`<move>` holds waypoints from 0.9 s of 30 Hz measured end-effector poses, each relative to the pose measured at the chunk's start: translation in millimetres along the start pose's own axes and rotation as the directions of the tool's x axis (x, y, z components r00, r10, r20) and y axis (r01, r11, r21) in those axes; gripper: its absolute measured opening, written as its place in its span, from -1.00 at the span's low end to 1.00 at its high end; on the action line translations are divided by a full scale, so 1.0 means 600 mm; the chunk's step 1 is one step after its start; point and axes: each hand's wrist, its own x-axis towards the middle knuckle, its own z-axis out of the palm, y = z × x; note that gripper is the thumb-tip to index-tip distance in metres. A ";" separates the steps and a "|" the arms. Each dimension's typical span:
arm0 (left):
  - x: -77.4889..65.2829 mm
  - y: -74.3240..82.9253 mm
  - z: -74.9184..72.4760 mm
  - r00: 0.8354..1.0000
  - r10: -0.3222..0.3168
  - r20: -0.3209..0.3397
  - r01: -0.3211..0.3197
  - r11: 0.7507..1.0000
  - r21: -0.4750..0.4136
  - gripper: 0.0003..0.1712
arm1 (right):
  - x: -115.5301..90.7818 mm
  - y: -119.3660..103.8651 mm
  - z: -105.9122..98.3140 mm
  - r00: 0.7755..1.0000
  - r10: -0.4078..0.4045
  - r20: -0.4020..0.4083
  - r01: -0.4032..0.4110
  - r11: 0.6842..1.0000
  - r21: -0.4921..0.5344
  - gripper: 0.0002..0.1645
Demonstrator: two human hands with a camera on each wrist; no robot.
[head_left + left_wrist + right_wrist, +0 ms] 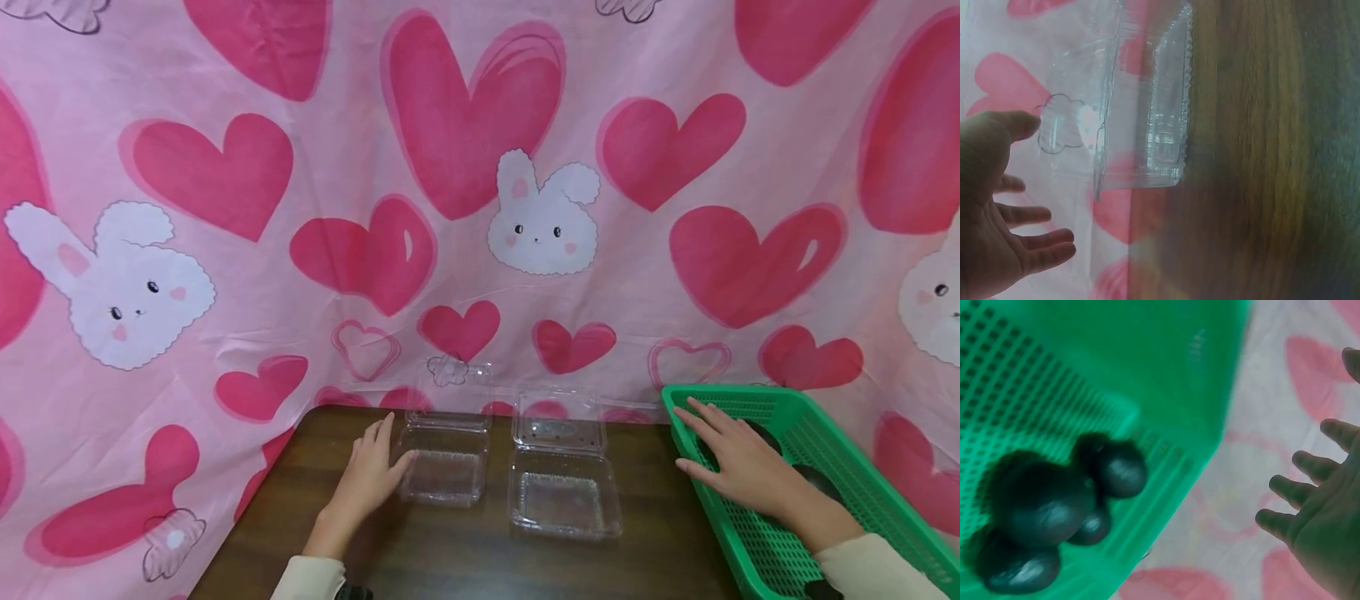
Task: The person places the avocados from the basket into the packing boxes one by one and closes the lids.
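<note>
Two clear plastic clamshell boxes stand on the table with their lids raised: a left box (444, 477) and a right box (565, 504). My left hand (369, 473) is beside the left box, fingers spread and holding nothing; the left wrist view shows this hand (1004, 206) near the box's lid (1069, 119). Over the green basket (813, 408) my right hand (742, 458) reaches with loosely extended fingers. Several dark, glossy, rounded objects (1044, 503) lie in the basket, partly covered by that hand in the head view. In the right wrist view, the right hand (1319, 500) grips nothing.
A brown wooden table (450, 550) carries the boxes, and the basket is at its right side. Pink cloth (450, 275) with hearts and rabbits hangs behind the table and along both sides.
</note>
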 end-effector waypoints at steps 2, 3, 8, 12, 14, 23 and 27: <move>0.000 -0.001 0.001 1.000 -0.027 0.010 0.027 0.999 -0.024 -0.05 | -0.004 0.015 0.002 1.000 0.018 0.013 -0.019 1.000 0.003 0.04; 0.000 -0.002 0.002 0.999 -0.041 0.017 0.042 0.999 -0.030 -0.05 | -0.006 0.023 0.003 1.000 0.025 0.018 -0.025 1.000 0.008 0.04; 0.001 -0.010 0.006 0.995 -0.090 0.052 0.093 0.994 -0.060 -0.05 | -0.015 0.058 0.006 0.999 0.047 0.026 -0.048 0.999 0.026 0.04; 0.002 -0.017 0.008 0.991 -0.109 0.072 0.116 0.988 -0.106 -0.10 | -0.021 0.081 0.003 0.994 0.090 0.062 -0.094 0.994 0.062 0.06; 0.002 -0.020 0.009 0.990 -0.116 0.078 0.126 0.983 -0.132 -0.13 | -0.022 0.090 -0.001 0.992 0.104 0.077 -0.110 0.991 0.078 0.06; 0.005 -0.026 0.011 0.983 -0.159 0.087 0.175 0.959 -0.223 -0.26 | -0.025 0.127 -0.012 0.990 0.124 0.062 -0.132 0.980 0.152 0.01; 0.003 -0.025 0.012 0.980 -0.180 0.089 0.196 0.953 -0.231 -0.32 | -0.029 0.142 -0.015 0.984 0.150 0.096 -0.164 0.973 0.161 0.00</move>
